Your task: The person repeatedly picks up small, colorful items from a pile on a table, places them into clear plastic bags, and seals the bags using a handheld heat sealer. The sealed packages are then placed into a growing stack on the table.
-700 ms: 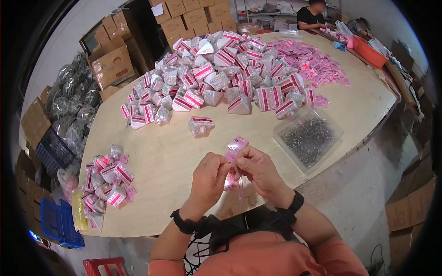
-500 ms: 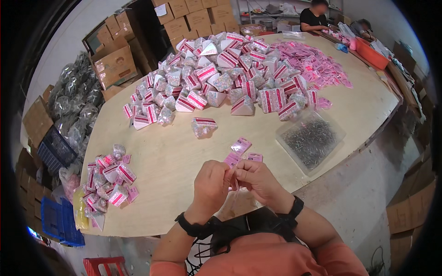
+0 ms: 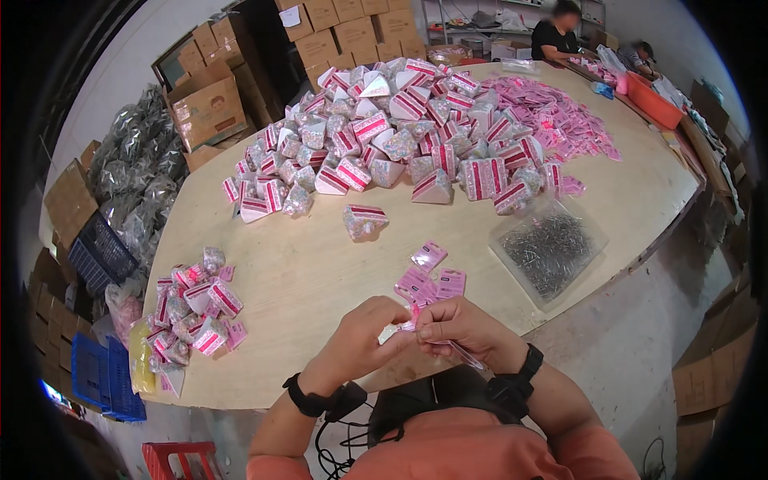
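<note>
My left hand is closed on a small white-and-pink piece, mostly covered by the fingers. Touching it from the right, my right hand pinches a thin pale pink strip, whose end sticks out below the fingers. What joins the two pieces is too small to make out. Just beyond my fingers, several pink cards lie on the table. A single wrapped cake-slice-shaped item rests farther off.
A big pile of wrapped cake-slice shapes covers the far side, with pink cards heaped beside it. A clear tray of metal pins stands right. A smaller pile lies left. Two people sit near an orange basin.
My hands have turned and spread slightly. The white-and-pink piece now shows in my left hand, and the strip slants out under my right. More of the pink cards is uncovered.
</note>
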Available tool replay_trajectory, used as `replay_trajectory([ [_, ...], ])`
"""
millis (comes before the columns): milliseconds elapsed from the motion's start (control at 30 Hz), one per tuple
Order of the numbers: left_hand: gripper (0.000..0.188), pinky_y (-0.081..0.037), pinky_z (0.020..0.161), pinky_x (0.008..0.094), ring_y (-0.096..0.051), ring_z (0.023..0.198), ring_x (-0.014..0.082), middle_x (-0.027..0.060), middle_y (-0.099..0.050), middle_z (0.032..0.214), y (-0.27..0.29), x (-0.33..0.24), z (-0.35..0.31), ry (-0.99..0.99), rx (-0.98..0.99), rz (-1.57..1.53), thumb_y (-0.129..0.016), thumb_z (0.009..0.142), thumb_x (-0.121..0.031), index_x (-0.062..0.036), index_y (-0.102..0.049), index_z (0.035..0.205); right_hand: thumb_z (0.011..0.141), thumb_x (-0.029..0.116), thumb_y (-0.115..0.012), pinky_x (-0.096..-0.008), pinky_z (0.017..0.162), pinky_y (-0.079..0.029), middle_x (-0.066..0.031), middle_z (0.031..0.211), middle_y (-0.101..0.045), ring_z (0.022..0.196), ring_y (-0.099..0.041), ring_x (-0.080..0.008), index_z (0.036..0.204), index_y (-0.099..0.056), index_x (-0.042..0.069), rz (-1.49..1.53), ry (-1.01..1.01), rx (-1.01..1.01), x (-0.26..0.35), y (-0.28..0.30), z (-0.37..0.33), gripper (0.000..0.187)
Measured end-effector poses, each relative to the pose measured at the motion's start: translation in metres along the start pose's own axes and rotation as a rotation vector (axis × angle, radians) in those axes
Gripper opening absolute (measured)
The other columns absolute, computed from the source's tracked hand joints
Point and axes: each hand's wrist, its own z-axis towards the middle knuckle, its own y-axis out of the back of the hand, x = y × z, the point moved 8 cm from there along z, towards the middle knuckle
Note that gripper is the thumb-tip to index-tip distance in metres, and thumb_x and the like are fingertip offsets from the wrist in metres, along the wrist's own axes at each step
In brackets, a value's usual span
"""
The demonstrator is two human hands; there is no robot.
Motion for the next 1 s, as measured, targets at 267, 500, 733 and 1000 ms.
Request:
replay_trajectory([
  [267,0.012,-0.043,0.055,0.0332,-0.054,0.064,0.0280,0.0103,-0.053,0.071,-0.009,0.005,-0.007,-0.019,-0.117,0.187,-0.064,0.076,-0.006,-0.0027,-0.053,0.079,0.081,0.005,-0.056,-0.0217,0.060,-0.043,-0.0025,0.080,-0.053,0.074,-0.053,-0.0074,0.098,-0.052,0.002,-0.309,0.216,-0.090,0.018,-0.015,0.003,0.018],
  [500,0.011,-0.041,0.055,0.0261,-0.050,0.060,0.0128,0.0055,-0.054,0.067,-0.015,0.027,-0.005,0.226,-0.044,-0.109,-0.062,0.081,-0.007,0.0004,-0.054,0.083,0.081,0.008,-0.060,-0.0244,0.057,-0.040,-0.0004,0.070,-0.049,0.066,-0.048,-0.0077,0.095,-0.053,0.001,-0.685,0.188,-0.252,0.029,-0.014,-0.004,0.017],
  [733,0.016,-0.038,0.056,0.0210,-0.043,0.061,0.0049,-0.0025,-0.050,0.067,-0.029,0.052,-0.019,0.473,0.051,-0.531,-0.054,0.090,-0.016,-0.0026,-0.055,0.081,0.082,0.009,-0.059,-0.0275,0.060,-0.044,-0.0088,0.072,-0.057,0.066,-0.055,-0.0142,0.090,-0.056,0.000,-1.070,0.332,-0.271,0.039,-0.025,-0.007,0.012],
  [1000,0.021,-0.037,0.056,0.0198,-0.042,0.060,0.0047,-0.0028,-0.047,0.066,-0.025,0.055,-0.021,0.452,-0.003,-0.620,-0.051,0.092,-0.021,-0.0044,-0.052,0.079,0.079,0.008,-0.058,-0.0368,0.053,-0.043,-0.0104,0.066,-0.053,0.062,-0.056,-0.0276,0.083,-0.055,0.004,-1.517,0.684,-0.324,0.037,-0.041,-0.010,0.006],
])
